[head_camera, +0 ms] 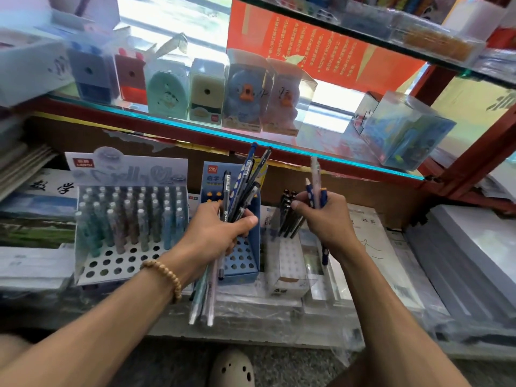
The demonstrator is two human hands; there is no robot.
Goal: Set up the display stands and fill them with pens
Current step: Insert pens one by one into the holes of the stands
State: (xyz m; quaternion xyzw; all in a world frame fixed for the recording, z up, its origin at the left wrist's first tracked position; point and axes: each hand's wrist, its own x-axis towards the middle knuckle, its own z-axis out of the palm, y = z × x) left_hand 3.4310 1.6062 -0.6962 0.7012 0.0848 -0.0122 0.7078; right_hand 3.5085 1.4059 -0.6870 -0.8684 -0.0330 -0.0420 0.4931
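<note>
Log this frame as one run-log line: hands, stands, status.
left hand: grips pen bundle | right hand: holds few pens | blue stand: holes empty | white stand: partly filled | status: filling underway

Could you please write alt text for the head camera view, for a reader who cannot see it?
The left hand grips a bundle of pens and the right hand a few pens, above a blue display stand beside a white, half-filled stand.

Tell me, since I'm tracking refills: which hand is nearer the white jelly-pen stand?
Left. The left hand holds pens just right of the white stand; the right hand is farther right.
</note>
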